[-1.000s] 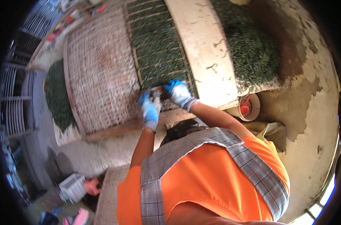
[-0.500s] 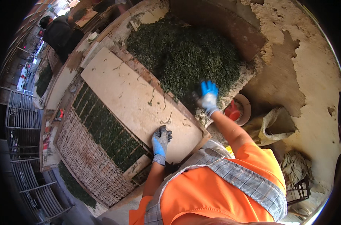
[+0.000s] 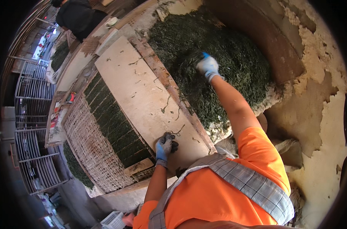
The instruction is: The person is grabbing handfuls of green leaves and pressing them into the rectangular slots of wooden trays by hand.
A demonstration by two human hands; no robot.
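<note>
A heap of dark green shredded seaweed fills the trough at the far right. My right hand, in a blue and white glove, is down in the heap with its fingers closed round a clump; the fingertips are partly hidden. On the pale board rests my left hand, in a blue and dark grey glove, near the board's close end. Its fingers are curled in, close to a loose strand; what they hold, if anything, cannot be made out. Left of the board, seaweed strips lie in rows on a woven mat.
A wooden ledge divides the board from the heap. Metal racks stand at the left. A person in dark clothes is at the far left. A rough, peeling wall bounds the right side, with a sack by it.
My right hand has moved from the heap's near edge farther into it, and its spread fingers have closed on seaweed. My left hand's fingers have curled in on the board. The view has shifted.
</note>
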